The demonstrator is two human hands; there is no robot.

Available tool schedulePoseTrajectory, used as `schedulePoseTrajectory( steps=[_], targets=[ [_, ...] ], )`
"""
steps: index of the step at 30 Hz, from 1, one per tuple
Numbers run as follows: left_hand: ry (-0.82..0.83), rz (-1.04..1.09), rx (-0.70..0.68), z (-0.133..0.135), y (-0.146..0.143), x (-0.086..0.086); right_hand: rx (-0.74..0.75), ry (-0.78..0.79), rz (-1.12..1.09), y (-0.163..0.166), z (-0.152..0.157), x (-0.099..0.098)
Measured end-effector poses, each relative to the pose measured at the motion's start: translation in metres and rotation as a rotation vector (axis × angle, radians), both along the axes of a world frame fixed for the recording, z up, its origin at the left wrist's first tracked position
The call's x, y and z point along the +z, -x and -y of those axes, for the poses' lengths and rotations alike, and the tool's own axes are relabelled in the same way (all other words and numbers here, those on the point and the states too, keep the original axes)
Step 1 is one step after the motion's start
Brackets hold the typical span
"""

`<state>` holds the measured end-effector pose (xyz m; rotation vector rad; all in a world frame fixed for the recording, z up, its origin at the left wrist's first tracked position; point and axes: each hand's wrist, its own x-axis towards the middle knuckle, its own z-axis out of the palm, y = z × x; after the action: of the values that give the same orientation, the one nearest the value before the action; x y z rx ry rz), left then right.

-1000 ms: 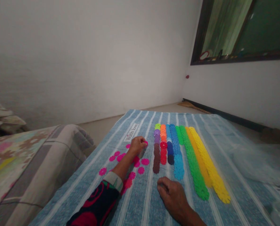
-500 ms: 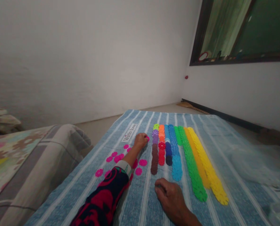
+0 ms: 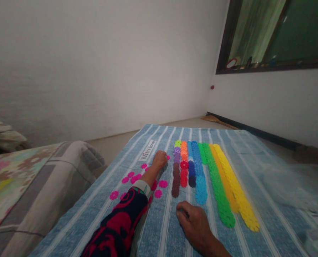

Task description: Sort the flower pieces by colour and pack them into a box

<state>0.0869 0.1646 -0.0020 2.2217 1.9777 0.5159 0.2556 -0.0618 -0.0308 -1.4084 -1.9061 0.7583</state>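
Note:
My left hand [image 3: 159,160] reaches far over the blue striped cloth [image 3: 159,221] with its fingers curled round a pink flower disc [image 3: 168,157], just left of the purple row. Loose pink discs [image 3: 163,184] lie scattered beside my left forearm. To the right run neat rows of overlapping discs: brown [image 3: 175,182], red [image 3: 184,176], blue [image 3: 200,178], green [image 3: 219,189] and yellow [image 3: 237,191]. My right hand [image 3: 195,223] rests on the cloth below the brown and red rows, fingers curled down, nothing visible in it.
A folded patterned blanket [image 3: 27,185] lies to the left of the cloth. Clear plastic [image 3: 287,182] lies on the cloth's right side. White walls meet at the far corner, with a dark-framed window [image 3: 276,35] upper right.
My left hand moved further out and rightward with the pink disc, to the top of the purple row. My right hand stayed in place.

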Motion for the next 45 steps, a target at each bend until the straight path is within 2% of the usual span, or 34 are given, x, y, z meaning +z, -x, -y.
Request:
schedulePoseTrajectory(
  steps=[8,17,31,38,45],
  targets=[
    [0.058,-0.022,-0.026,0.015,0.021,0.011,-0.007,-0.001,-0.001,0.0,0.001,0.001],
    [0.12,-0.022,0.091,0.001,-0.001,0.001,-0.008,-0.012,0.015,0.0,-0.001,-0.001],
    [0.159,0.038,0.138,-0.004,-0.011,-0.002,-0.001,-0.008,-0.007,-0.001,0.0,0.002],
    [0.144,0.081,0.127,0.001,-0.013,0.001,0.0,-0.011,0.012,-0.001,0.001,0.004],
    [0.151,0.134,0.006,0.027,0.01,0.01,-0.008,-0.011,0.018,-0.002,0.001,0.003]
  ],
)
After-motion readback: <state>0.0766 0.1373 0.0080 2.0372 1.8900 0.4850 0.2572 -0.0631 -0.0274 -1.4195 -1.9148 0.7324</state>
